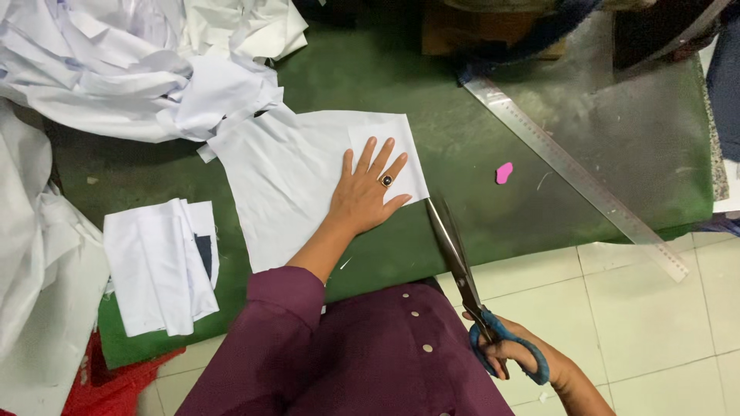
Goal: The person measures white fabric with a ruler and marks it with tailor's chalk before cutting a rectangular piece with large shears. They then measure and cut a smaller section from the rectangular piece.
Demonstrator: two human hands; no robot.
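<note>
A tailoring workshop: green cutting table (478,139), white fabric heaps (116,69), metal ruler (570,169), scissors (462,270).

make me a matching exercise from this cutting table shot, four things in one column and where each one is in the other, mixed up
Things:
1. scissors
2. pink chalk
3. metal ruler
4. folded white stack

Places:
A. lying diagonally across the table's right side
B. in the right hand, tips at the white fabric corner
C. near the table's left front edge
D. alone on the green table beside the ruler

Pairs: 1-B, 2-D, 3-A, 4-C
</note>
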